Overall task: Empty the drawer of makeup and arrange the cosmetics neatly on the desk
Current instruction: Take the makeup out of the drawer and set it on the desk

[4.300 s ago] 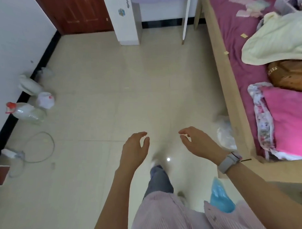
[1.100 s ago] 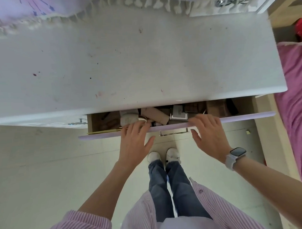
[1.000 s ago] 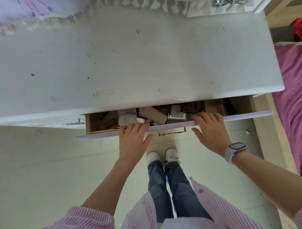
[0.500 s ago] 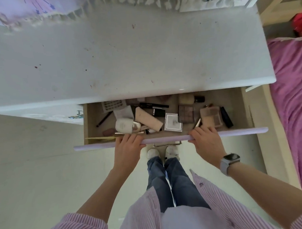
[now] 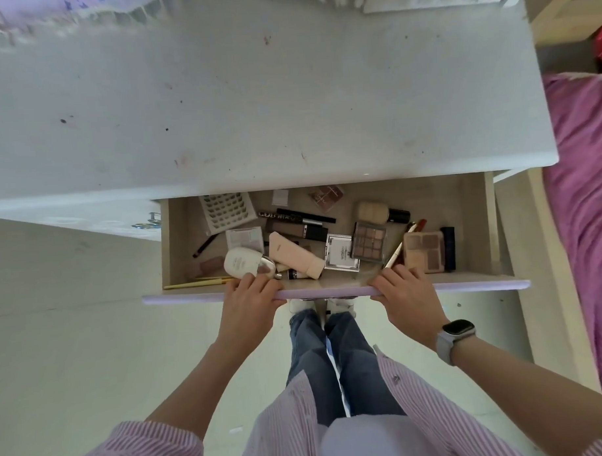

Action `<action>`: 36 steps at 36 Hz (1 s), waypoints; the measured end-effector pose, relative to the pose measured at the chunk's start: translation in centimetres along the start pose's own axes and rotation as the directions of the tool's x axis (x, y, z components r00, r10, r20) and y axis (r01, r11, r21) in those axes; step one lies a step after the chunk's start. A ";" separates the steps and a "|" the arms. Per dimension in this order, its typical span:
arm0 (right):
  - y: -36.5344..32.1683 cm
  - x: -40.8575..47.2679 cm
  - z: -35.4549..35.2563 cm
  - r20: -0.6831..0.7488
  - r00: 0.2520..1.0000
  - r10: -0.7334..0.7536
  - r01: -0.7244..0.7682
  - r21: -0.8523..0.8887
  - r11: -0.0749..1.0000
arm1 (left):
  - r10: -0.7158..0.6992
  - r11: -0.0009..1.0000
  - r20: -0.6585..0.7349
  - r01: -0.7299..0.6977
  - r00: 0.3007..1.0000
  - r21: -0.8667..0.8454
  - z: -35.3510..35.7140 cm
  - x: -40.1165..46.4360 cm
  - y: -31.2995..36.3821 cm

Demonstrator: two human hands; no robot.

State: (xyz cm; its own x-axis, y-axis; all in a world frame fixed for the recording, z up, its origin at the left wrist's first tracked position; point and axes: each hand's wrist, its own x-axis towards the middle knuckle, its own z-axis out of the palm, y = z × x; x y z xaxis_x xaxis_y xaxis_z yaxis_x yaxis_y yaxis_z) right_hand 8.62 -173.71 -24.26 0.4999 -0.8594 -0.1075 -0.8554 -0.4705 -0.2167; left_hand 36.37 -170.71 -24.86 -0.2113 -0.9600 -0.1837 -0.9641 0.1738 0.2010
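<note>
Head view showed our hands, left hand [image 5: 249, 306] and right hand [image 5: 408, 301], gripping the drawer [image 5: 329, 291] front at lower centre; cosmetics [image 5: 295, 255] all inside, tabletop [image 5: 254, 110] bare.

The table [image 5: 254, 103] top looks like painted white wood, matt, with small dark spots and scuffs. The drawer [image 5: 469, 201] inside is pale bare wood, smooth and dull, and its front edge is a smooth lilac strip. The white bottle [image 5: 241, 262] looks like smooth plastic with a shiny metal-looking cap. The peach tube [image 5: 292, 257] is soft matt plastic. The small white box [image 5: 341, 257] has a glossy clear lid. The shirt sleeve [image 5: 140, 448] is striped pink cloth. The floor [image 5: 75, 338] is smooth tile.
</note>
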 end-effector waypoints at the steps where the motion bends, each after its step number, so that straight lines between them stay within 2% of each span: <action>1: 0.1 0.1 -0.1 0.006 1.000 -0.007 0.007 0.012 1.000 | -0.009 1.000 -0.002 0.009 1.000 -0.028 0.0 0.0 0.0; 4: 0.8 0.5 -0.6 0.084 0.995 -0.050 0.041 0.097 0.994 | -0.006 0.992 0.084 0.016 0.996 -0.123 -0.8 0.6 -0.6; 6: 1.5 0.8 -1.2 0.216 0.973 -0.081 0.045 0.166 0.985 | 0.012 0.985 0.240 0.030 0.971 -0.172 -1.6 1.7 -0.9; 8: 2.1 1.2 -1.9 0.321 0.943 -0.084 0.008 0.233 0.972 | -0.009 0.965 0.366 0.105 0.931 -0.242 -2.1 3.0 -0.8; 9: 2.3 1.3 -2.2 0.349 0.935 -0.063 -0.038 0.275 0.961 | -0.044 0.937 0.374 0.168 0.926 -0.305 -2.2 3.6 -0.5; 11: 3.1 1.8 -2.5 0.366 0.930 0.033 -0.165 0.333 0.928 | -0.122 0.889 0.305 0.241 0.944 -0.390 -1.9 5.0 0.1; 12: 3.9 2.1 -2.4 0.346 0.934 0.083 -0.202 0.321 0.925 | -0.127 0.901 0.261 0.222 0.957 -0.373 -1.5 5.8 0.5; 14: 5.8 2.7 -1.8 0.313 0.936 0.158 -0.224 0.188 0.956 | -0.083 0.950 0.245 0.151 0.966 -0.275 -1.0 7.0 1.3; 17: 8.2 3.7 -1.3 0.408 0.875 0.262 -0.281 -0.014 0.960 | 0.003 0.996 0.379 0.030 0.925 -0.080 0.1 8.8 1.8; 20: 9.7 4.2 -0.8 0.535 0.794 0.287 -0.258 -0.130 0.957 | 0.016 0.998 0.455 -0.041 0.890 0.045 1.3 9.9 1.6; 23: 10.3 4.5 -0.3 0.533 0.803 0.265 -0.209 -0.164 0.964 | 0.011 0.989 0.401 -0.070 0.916 0.133 1.9 10.5 1.6; 28: 10.4 5.3 -0.1 0.540 0.802 0.255 -0.118 -0.275 0.954 | 0.050 0.977 0.309 -0.110 0.950 0.182 2.4 11.1 1.6; 33: 10.5 6.0 0.0 0.563 0.806 0.184 -0.017 -0.288 0.957 | 0.041 0.980 0.375 -0.110 0.926 0.164 2.3 11.5 2.0; 36: 10.6 6.2 -0.1 0.599 0.783 0.167 -0.017 -0.247 0.969 | 0.030 0.981 0.372 -0.098 0.928 0.165 2.6 11.5 2.2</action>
State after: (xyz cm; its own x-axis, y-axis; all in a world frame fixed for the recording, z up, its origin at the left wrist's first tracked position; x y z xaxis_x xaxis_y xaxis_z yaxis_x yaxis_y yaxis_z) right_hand 2.61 -184.03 -27.11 0.3298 -0.6315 -0.7017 -0.8709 -0.4905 0.0320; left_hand 31.42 -180.84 -29.01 -0.2845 -0.8036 -0.5227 -0.9521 0.3005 0.0561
